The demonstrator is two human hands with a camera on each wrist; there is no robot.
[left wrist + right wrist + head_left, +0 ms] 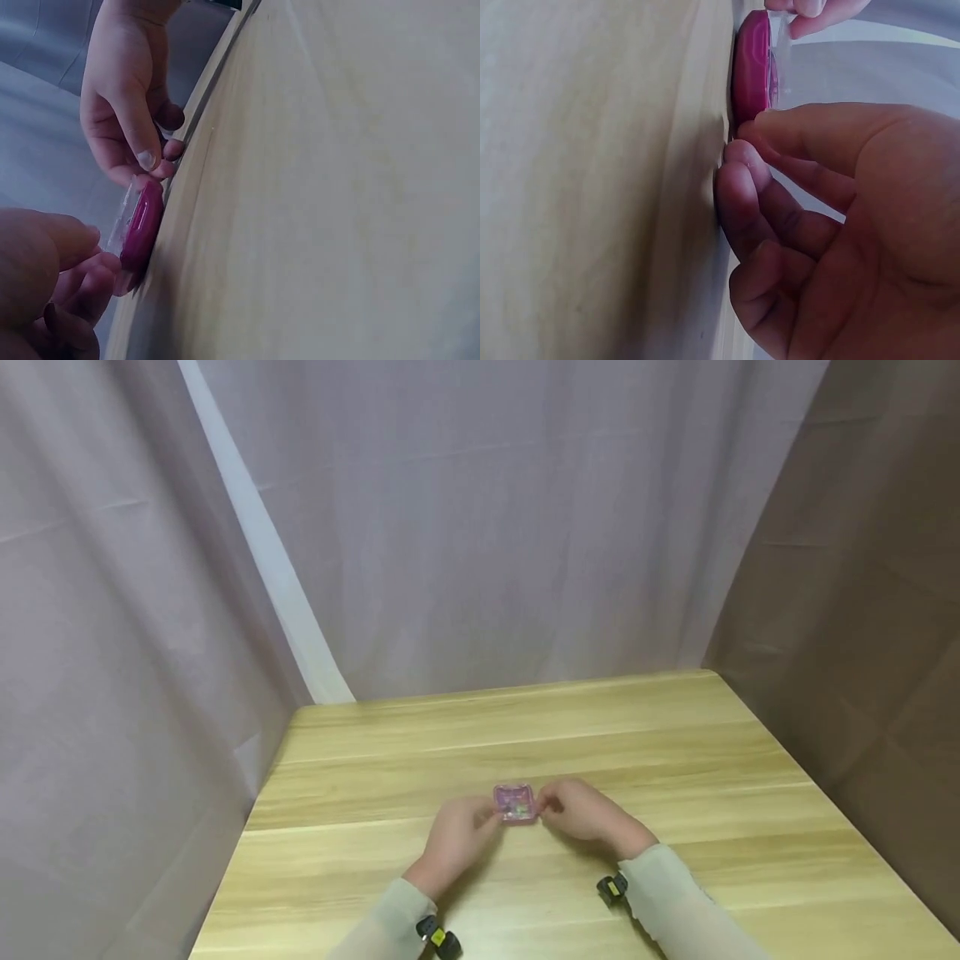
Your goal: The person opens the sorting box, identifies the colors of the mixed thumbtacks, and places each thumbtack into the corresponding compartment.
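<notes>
A small square pink box (514, 803) with a clear lid lies flat on the wooden table, with small coloured bits visible through its top. At its left edge the left hand (461, 833) pinches it between thumb and forefinger. The right hand (583, 811) pinches the opposite edge, its other fingers curled near the tabletop. From the left wrist, the box's deep pink base (142, 232) shows side-on with the transparent lid along its upper side. In the right wrist view the same base (751, 67) sits beyond the right thumb tip. What the coloured bits are cannot be told.
The wood-grain table (360, 777) has a rounded far corner at each side. Grey curtains (487, 543) hang behind it and to the left, a darker brown one (862, 635) to the right. Each wrist carries a small black camera (612, 889) at the sleeve cuff.
</notes>
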